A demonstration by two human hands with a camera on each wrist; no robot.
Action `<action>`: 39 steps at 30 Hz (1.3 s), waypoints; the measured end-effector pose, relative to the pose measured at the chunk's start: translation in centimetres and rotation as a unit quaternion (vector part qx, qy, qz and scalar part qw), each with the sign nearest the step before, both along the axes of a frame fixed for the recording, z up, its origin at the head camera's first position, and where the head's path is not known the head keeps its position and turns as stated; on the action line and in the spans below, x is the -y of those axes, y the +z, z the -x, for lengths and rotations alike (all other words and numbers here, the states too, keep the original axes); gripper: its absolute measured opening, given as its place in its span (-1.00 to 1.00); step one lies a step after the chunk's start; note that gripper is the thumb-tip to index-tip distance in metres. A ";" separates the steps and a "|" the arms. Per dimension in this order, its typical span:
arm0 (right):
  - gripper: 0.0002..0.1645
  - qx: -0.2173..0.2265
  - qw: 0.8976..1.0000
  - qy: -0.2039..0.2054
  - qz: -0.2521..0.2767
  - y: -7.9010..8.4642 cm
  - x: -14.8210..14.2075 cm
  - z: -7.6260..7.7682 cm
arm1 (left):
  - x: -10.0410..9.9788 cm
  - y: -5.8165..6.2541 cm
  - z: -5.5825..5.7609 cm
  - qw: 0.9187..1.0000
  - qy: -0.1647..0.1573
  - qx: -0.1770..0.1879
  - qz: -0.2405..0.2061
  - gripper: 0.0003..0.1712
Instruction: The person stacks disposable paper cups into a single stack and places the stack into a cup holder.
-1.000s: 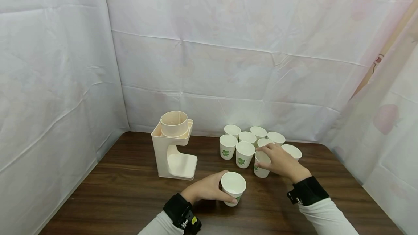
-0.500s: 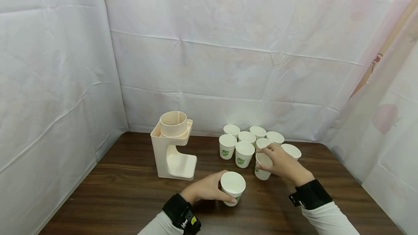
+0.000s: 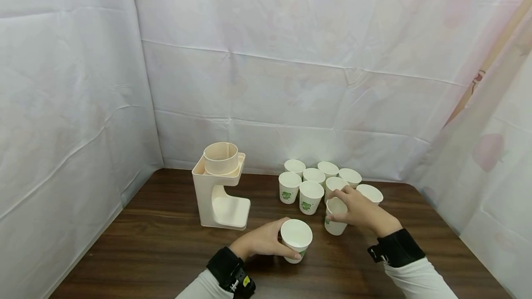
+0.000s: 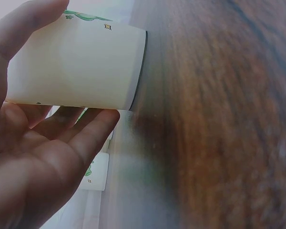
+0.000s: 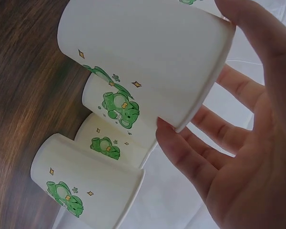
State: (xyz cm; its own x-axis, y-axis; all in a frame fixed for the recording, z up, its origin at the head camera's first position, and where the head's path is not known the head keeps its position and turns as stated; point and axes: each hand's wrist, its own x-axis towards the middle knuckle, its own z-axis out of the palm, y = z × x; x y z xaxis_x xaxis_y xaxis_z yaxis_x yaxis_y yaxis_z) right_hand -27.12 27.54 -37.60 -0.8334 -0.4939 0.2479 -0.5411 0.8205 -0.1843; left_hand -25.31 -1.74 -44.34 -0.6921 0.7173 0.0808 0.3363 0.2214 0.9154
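Observation:
My left hand (image 3: 263,240) holds a white paper cup (image 3: 296,235) upright near the front of the table, thumb on one side and fingers on the other. In the left wrist view that paper cup (image 4: 76,67) stands with its base right at the wood. Farther right, my right hand (image 3: 360,210) pinches another white paper cup (image 3: 335,227) near its rim, at the front of a cluster of like cups. The right wrist view has this cup (image 5: 148,52) between thumb and fingertips, with green bear prints on cups beyond it.
Behind the right hand stand several upright paper cups (image 3: 311,196) in close rows. A cream dispenser-like stand (image 3: 208,197) with a round cup-shaped top (image 3: 221,158) is at left on the dark wooden table (image 3: 158,243). White curtains (image 3: 266,82) enclose the back and sides.
The cup in my right hand has moved toward me, and a gap has opened between it and the cup behind. The left hand and its cup have stayed in place.

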 end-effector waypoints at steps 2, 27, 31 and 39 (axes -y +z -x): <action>-0.41 0.016 1.000 -0.006 -0.004 0.0 0.0 -0.1 | 0.0 -0.1 0.0 1.000 0.000 0.000 -0.002 -0.28; -0.45 -0.010 0.999 0.022 -0.033 2.3 1.5 -1.5 | -0.1 0.0 0.0 1.000 -0.002 -0.007 0.002 -0.28; -0.47 -0.020 0.999 0.034 -0.032 3.0 1.9 -2.0 | -0.1 0.0 0.1 1.000 -0.005 -0.007 0.003 -0.28; -0.50 -0.038 0.998 0.050 -0.028 4.2 2.2 -2.5 | 0.0 0.0 0.1 1.000 -0.006 0.001 0.001 -0.29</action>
